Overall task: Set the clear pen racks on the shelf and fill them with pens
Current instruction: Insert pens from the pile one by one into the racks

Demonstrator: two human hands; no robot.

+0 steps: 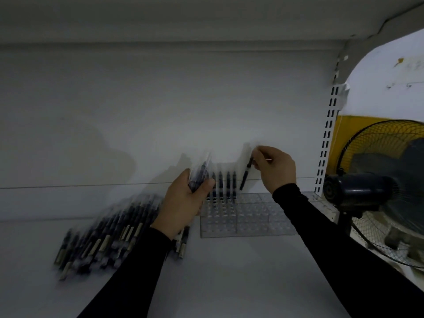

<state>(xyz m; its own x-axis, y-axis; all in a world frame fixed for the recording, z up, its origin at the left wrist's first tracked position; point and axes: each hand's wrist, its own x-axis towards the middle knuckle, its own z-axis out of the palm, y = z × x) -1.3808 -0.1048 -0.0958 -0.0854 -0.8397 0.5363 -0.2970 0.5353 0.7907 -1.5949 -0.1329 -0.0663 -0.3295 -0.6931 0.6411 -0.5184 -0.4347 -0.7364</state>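
Fingers of the right hand point(276, 167) pinch one pen point(246, 173) just above the clear pen rack point(247, 216), the left hand point(183, 203) grips a bundle of pens point(199, 174), so filling looks barely begun: one back row stands beyond the left fingertips, a pile of pens point(110, 235) waits left of that wrist.

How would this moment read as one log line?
left hand: holds bundle of dark pens | right hand: pinches single dark pen over clear plastic rack | back row part-filled

Clear pen rack point(247, 216) on the shelf point(229, 271) holds upright dark pens point(223, 187) at back
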